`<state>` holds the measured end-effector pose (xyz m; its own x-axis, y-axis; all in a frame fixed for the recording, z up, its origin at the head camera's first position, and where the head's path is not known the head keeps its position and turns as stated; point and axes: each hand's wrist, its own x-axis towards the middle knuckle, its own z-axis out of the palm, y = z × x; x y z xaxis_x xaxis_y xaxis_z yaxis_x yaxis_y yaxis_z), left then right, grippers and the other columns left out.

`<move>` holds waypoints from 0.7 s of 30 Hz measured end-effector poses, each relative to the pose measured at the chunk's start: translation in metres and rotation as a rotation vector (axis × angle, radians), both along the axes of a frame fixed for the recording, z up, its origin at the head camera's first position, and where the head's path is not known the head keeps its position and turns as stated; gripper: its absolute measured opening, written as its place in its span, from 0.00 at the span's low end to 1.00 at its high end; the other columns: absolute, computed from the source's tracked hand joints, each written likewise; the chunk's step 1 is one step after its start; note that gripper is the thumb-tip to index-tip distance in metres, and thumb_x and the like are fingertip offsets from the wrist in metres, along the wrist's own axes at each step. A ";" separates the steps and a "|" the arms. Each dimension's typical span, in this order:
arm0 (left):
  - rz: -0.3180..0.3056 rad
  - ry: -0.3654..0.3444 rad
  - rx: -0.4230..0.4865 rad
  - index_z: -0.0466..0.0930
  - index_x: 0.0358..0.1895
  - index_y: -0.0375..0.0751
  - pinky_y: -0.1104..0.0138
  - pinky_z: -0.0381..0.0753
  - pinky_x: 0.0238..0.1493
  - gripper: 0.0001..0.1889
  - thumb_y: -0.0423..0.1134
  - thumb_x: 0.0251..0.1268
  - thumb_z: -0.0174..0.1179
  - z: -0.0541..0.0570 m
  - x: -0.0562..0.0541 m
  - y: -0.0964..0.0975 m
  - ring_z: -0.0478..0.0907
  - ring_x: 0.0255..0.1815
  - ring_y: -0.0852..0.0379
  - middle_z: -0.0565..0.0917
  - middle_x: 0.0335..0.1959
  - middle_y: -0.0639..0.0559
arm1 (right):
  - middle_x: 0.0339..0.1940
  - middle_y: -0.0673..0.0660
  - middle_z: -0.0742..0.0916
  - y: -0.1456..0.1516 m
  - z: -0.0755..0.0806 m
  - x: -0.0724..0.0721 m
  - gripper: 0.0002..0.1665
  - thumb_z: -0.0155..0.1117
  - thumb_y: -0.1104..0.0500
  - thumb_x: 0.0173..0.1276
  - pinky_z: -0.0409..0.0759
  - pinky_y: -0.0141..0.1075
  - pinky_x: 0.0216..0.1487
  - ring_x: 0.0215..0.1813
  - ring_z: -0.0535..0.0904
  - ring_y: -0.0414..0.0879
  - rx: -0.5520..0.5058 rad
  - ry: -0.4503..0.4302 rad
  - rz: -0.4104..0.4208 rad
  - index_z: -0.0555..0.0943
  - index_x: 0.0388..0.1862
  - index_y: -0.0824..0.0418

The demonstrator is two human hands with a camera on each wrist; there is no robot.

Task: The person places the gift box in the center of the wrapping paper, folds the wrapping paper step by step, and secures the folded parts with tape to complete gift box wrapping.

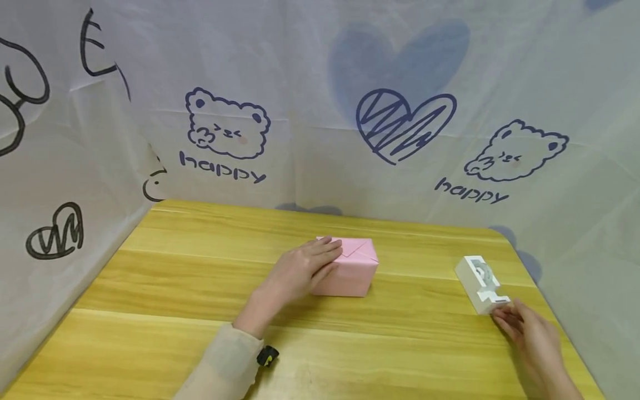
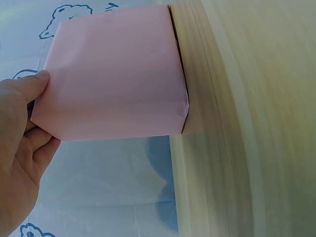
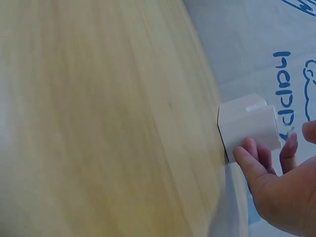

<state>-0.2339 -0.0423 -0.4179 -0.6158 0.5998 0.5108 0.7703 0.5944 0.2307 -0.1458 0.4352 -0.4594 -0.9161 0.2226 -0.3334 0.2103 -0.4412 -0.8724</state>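
Observation:
A pink paper-wrapped box (image 1: pixel 345 278) stands on the wooden table, with folded paper flaps on its top. My left hand (image 1: pixel 300 269) grips its upper left part, fingers lying across the top and thumb on the near side. In the left wrist view the thumb and fingers hold the corner of the pink box (image 2: pixel 113 79). To the right stands a white tape dispenser (image 1: pixel 472 283) with a roll of tape in it. My right hand (image 1: pixel 537 333) has its fingertips at the dispenser's near end. In the right wrist view, fingers touch the dispenser (image 3: pixel 247 126), while the thumb stays apart.
The wooden table (image 1: pixel 165 261) has rounded far corners. A pale cloth (image 1: pixel 310 150) with drawn bears, hearts and "happy" lettering hangs behind it and along the sides. A small black item (image 1: pixel 267 355) sits by the left sleeve cuff.

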 end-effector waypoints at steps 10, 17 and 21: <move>0.002 0.010 -0.017 0.82 0.66 0.40 0.54 0.74 0.72 0.20 0.41 0.76 0.63 0.001 0.000 -0.001 0.77 0.70 0.47 0.82 0.67 0.48 | 0.33 0.46 0.91 0.012 -0.006 0.000 0.16 0.57 0.59 0.82 0.87 0.28 0.45 0.38 0.88 0.36 0.307 -0.083 0.132 0.87 0.33 0.54; -0.008 0.030 -0.027 0.83 0.66 0.40 0.56 0.74 0.72 0.19 0.40 0.76 0.63 -0.001 -0.001 -0.002 0.77 0.70 0.47 0.82 0.67 0.48 | 0.33 0.38 0.87 0.014 -0.002 -0.007 0.21 0.56 0.51 0.83 0.86 0.28 0.44 0.37 0.83 0.32 0.625 -0.210 0.254 0.83 0.50 0.69; -0.001 0.026 -0.035 0.82 0.66 0.41 0.56 0.74 0.72 0.20 0.41 0.77 0.62 0.000 0.000 -0.002 0.77 0.70 0.48 0.82 0.67 0.48 | 0.35 0.35 0.86 0.012 0.000 -0.010 0.31 0.57 0.45 0.82 0.87 0.29 0.44 0.38 0.83 0.31 0.678 -0.243 0.267 0.78 0.58 0.75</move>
